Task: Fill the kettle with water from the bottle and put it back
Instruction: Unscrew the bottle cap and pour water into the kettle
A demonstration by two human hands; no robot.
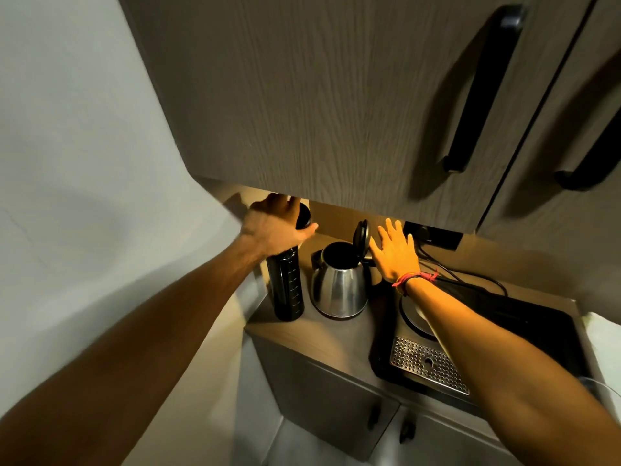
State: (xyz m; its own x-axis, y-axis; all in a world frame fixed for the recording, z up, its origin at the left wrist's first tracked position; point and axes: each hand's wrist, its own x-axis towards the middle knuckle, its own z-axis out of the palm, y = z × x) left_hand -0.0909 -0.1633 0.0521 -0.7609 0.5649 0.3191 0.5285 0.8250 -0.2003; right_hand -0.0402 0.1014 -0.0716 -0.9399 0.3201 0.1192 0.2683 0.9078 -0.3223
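A steel kettle stands on the wooden counter with its black lid tipped up and open. Just left of it stands a tall dark bottle with scale marks down its side. My left hand is wrapped around the bottle's top, by its black cap. My right hand hovers flat with fingers spread, just right of the kettle's raised lid and above its handle, holding nothing.
A black tray with a round kettle base and a perforated metal drip grate lies to the right. Black cables run to a wall socket. A low overhead cabinet hangs close above the counter.
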